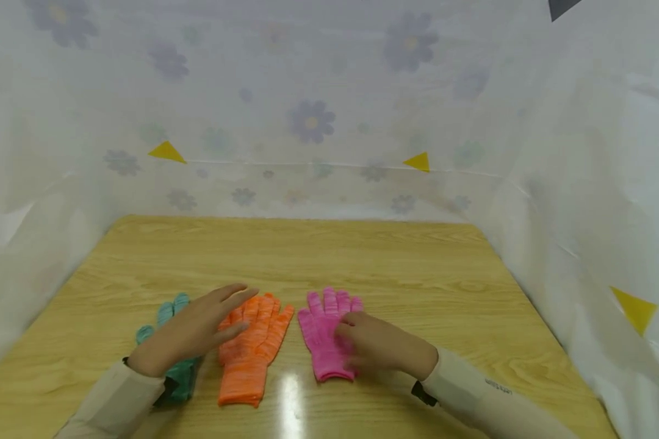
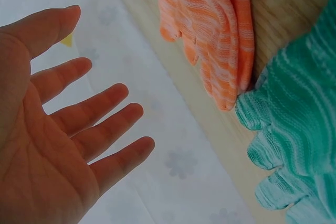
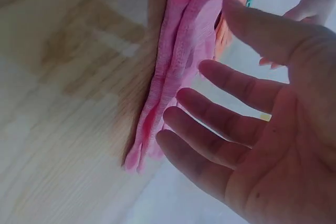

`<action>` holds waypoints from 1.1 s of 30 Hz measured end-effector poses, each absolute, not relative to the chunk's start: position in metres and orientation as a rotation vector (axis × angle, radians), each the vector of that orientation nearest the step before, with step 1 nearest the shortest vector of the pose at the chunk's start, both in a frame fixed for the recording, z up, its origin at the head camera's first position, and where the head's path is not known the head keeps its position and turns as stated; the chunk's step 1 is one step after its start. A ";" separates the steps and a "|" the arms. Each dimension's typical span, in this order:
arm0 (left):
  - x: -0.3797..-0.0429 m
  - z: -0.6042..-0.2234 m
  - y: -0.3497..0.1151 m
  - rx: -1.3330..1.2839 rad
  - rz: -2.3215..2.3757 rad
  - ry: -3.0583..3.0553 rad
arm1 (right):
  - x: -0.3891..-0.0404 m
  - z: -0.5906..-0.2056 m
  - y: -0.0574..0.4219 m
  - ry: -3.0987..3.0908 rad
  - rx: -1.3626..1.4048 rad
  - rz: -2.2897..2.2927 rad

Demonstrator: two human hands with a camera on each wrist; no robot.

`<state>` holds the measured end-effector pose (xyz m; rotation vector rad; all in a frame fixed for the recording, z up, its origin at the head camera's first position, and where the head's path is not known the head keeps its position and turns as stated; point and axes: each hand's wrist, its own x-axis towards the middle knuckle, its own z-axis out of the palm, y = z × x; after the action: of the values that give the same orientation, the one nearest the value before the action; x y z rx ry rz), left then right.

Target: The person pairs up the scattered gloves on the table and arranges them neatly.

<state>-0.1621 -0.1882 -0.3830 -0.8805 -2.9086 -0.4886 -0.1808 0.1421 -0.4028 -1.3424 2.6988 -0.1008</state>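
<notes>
Three knit gloves lie on the wooden table, fingers pointing away from me. The pink glove (image 1: pixel 321 341) is on the right, the orange glove (image 1: pixel 247 372) in the middle, and the green glove (image 1: pixel 182 381) on the left, partly hidden under my left forearm. My left hand (image 1: pixel 198 326) hovers over the green and orange gloves; in the left wrist view its fingers (image 2: pixel 100 111) are spread and hold nothing. My right hand (image 1: pixel 381 344), slightly blurred, is at the pink glove's right edge. In the right wrist view its relaxed fingers (image 3: pixel 210 114) hang beside the pink fabric, with nothing gripped.
White flowered sheeting (image 1: pixel 307 73) encloses the back and both sides of the wooden table (image 1: pixel 417 262). Yellow triangles of tape (image 1: pixel 419 162) mark the sheeting. A bright light reflection falls on the tabletop between the orange and pink gloves.
</notes>
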 end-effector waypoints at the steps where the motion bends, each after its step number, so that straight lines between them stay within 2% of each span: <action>1: -0.162 -0.383 -0.188 -0.885 -0.493 -2.907 | -0.178 -0.403 0.144 2.709 -1.324 -0.115; 12: -0.166 -0.388 -0.184 -0.911 -0.528 -2.979 | -0.159 -0.414 0.154 2.778 -1.343 -0.097; 20: -0.164 -0.401 -0.177 -1.003 -0.520 -2.935 | -0.164 -0.412 0.164 2.663 -1.542 -0.137; 26: -0.161 -0.407 -0.172 -1.058 -0.447 -2.840 | -0.165 -0.413 0.166 2.589 -1.570 -0.113; 33: -0.166 -0.394 -0.162 -0.790 -0.338 -2.719 | -0.176 -0.394 0.186 2.796 -1.366 -0.365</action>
<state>-0.1658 -0.1616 -0.3943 -0.7903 -2.7194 -0.3375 -0.1764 0.1861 -0.3937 -1.3659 2.7959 -0.3652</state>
